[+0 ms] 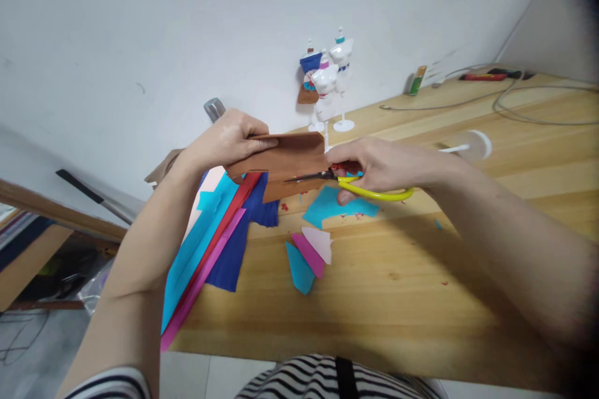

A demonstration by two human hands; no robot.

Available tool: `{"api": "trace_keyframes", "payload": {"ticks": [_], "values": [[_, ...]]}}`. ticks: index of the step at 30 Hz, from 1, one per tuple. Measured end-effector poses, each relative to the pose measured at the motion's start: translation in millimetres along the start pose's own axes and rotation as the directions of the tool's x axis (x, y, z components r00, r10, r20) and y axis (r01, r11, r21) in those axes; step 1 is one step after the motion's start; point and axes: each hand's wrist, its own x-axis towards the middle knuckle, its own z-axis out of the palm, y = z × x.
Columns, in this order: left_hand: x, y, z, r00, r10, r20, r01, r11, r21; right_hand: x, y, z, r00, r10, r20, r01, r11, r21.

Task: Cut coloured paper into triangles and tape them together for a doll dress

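A brown sheet (294,162) is pinched at its upper left by my left hand (241,134), held above the wooden table. My right hand (369,165) grips yellow-handled scissors (374,192); their dark blades point left and lie across the lower part of the brown sheet. Under and beside the sheet, a light blue piece (334,204) lies flat. Nearer the front edge are small cut pieces in blue (299,269), magenta (309,255) and pale pink (319,243). Long blue (191,249), red and magenta sheets lie at the left, over dark blue material (229,262).
Small white mannequins (325,81) on stands, some dressed, are at the back by the wall. A green-and-orange bottle (417,81), a cable (500,103) and a red object (482,76) are at the back right. A round white base (477,144) shows behind my right forearm.
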Motion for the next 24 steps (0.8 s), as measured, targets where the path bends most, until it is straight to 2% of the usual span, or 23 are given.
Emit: {"api": "trace_keyframes", "payload": {"ticks": [4, 8, 16, 24], "values": [[0, -1, 2.8, 0.998, -0.012, -0.054, 0.011, 1.000, -0.029, 3, 7, 4, 0.998, -0.049, -0.032, 0.050, 0.999, 0.021], [-2, 2, 2.9, 0.996, -0.037, -0.079, 0.033, 0.998, -0.052, 5, 12, 7, 0.998, -0.040, -0.052, 0.044, 0.997, 0.064], [-5, 7, 3.2, 0.992, -0.077, -0.101, 0.065, 0.991, -0.120, 6, 13, 9, 0.996, -0.084, 0.023, 0.068, 0.915, 0.397], [-3, 11, 6.9, 0.994, -0.052, -0.098, 0.034, 0.983, -0.181, 9, 12, 14, 0.996, -0.081, 0.023, 0.063, 0.902, 0.427]]}}
